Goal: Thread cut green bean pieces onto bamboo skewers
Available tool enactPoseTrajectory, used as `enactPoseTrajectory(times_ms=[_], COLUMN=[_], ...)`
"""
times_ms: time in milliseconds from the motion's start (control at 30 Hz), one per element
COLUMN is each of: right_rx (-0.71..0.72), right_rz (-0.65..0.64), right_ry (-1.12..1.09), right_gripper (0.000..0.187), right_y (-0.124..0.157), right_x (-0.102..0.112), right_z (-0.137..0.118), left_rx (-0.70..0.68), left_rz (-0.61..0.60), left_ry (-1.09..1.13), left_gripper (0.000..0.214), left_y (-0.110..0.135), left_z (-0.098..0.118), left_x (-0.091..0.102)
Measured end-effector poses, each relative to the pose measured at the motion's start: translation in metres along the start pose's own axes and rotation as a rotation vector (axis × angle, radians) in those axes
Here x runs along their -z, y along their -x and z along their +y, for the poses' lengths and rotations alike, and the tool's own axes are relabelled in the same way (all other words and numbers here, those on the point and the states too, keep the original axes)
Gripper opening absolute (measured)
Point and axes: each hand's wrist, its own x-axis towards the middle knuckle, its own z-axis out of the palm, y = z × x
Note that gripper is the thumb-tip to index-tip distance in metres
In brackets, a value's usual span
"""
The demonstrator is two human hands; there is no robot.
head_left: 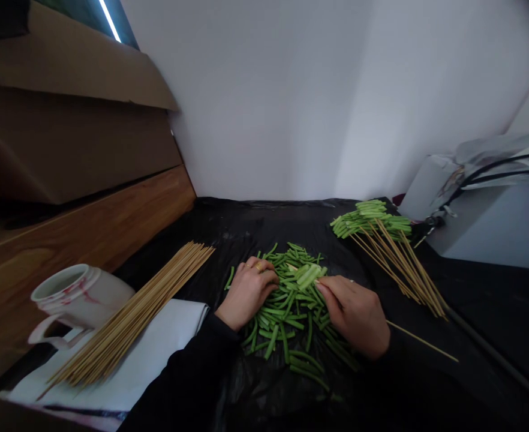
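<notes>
A loose pile of cut green stems [271,339], which look like garlic scapes, lies on black plastic sheeting. My right hand [357,315] is closed around a thin bamboo skewer [421,341], whose blunt end sticks out to the right behind the hand. Several short green pieces [309,276] sit side by side on the skewer's front part, just left of my right fingertips. My left hand [251,289], with a ring on one finger, rests on the left side of the pile. Its fingers are curled in, and whatever they pinch is hidden.
Finished skewers [372,219] of green stems lie stacked at the back right, sticks toward me. At left, a bundle of bare bamboo skewers [143,306] leans across a tipped white mug [89,297] over white folded sheet [174,327]. A cardboard box [80,132] and grey-white container [493,222] flank the sheeting.
</notes>
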Motion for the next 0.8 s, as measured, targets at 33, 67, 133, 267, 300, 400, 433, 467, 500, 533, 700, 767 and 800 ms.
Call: enactPoseTrajectory(times_ms=[33,67,133,267,300,400,433,467,500,533,700,767,800], right_rx=[-0.001,-0.002,-0.007,-0.007,-0.003,0.013,0.018,0.022,0.024,0.026,0.042,0.053,0.057], right_rz=[0.005,0.01,0.019,0.028,0.029,0.016,0.007,-0.005,-0.018,-0.032,-0.05,-0.037,-0.037], right_ry=[-0.008,-0.015,-0.028,-0.028,-0.028,-0.037,-0.042,-0.046,-0.051,-0.055,-0.068,-0.067,-0.066], right_gripper=[0.019,0.019,0.019,0.02,0.02,0.02,0.021,0.021,0.021,0.022,0.021,0.02,0.02], right_y=[0.0,0.0,0.0,0.0,0.0,0.0,0.0,0.0,0.0,0.0,0.001,0.002,0.002], right_x=[0.0,0.0,0.0,0.001,0.001,0.001,0.001,0.001,0.001,0.001,0.0,0.0,0.0], right_z=[0.0,0.001,0.001,0.0,0.0,-0.002,-0.002,-0.003,-0.003,-0.004,-0.004,-0.004,-0.004], left_rx=[-0.002,0.001,0.03,0.192,0.247,0.411,0.46,0.502,0.538,0.566,0.628,0.63,0.628], left_rz=[0.0,0.006,0.038,0.19,0.218,0.197,0.171,0.143,0.119,0.099,0.047,0.028,0.016], left_ry=[0.01,0.033,0.12,0.436,0.531,0.879,1.011,1.141,1.257,1.356,1.592,1.616,1.628], left_gripper=[0.009,0.011,0.013,0.019,0.021,0.025,0.027,0.028,0.029,0.029,0.023,0.024,0.026], left_y=[0.0,-0.001,-0.001,-0.003,-0.004,-0.005,-0.005,-0.005,-0.005,-0.005,-0.004,-0.004,-0.004], left_z=[0.001,0.002,0.001,-0.002,-0.002,0.001,0.003,0.004,0.006,0.007,0.01,0.01,0.01], left_x=[0.002,0.003,0.004,0.004,0.004,0.0,-0.001,-0.002,-0.003,-0.004,-0.003,-0.003,-0.003])
